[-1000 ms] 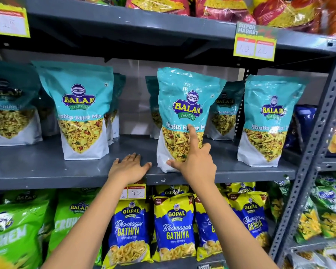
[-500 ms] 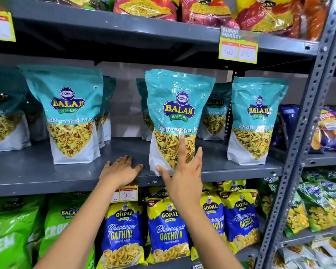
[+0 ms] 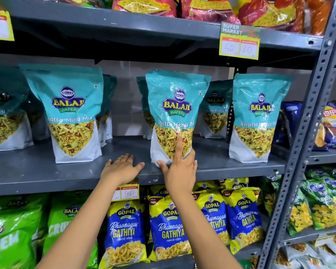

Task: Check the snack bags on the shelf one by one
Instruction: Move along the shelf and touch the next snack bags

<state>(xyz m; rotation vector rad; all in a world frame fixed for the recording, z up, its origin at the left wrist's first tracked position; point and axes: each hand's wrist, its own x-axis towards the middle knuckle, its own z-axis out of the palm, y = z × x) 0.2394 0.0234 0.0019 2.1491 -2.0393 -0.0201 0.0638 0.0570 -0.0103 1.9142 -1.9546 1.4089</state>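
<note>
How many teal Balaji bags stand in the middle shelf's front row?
4: far-left bag, cut off; left bag; middle bag, held by the right hand; right bag. Others stand behind, partly hidden.

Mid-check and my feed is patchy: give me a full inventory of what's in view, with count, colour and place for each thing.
Teal-and-white Balaji Khatta Mitha Mix pouches: four in front, more behind; middle level.
Grey metal shelving: one rack, three levels seen.
Blue-and-yellow Gopal Gathiya bags: at least four; lower level, centre.
Green Balaji bags: several; lower level, left.
Red-and-yellow snack bags: several; top level.
Yellow price tags: three; shelf edges.
Blue Lay's bags: count unclear; right bay, middle level.
Green-and-yellow bags: several; right bay, lower level.
Left hand: one; flat on the middle level.
Right hand: one; holds centre pouch low down, index finger straight up its front.
</note>
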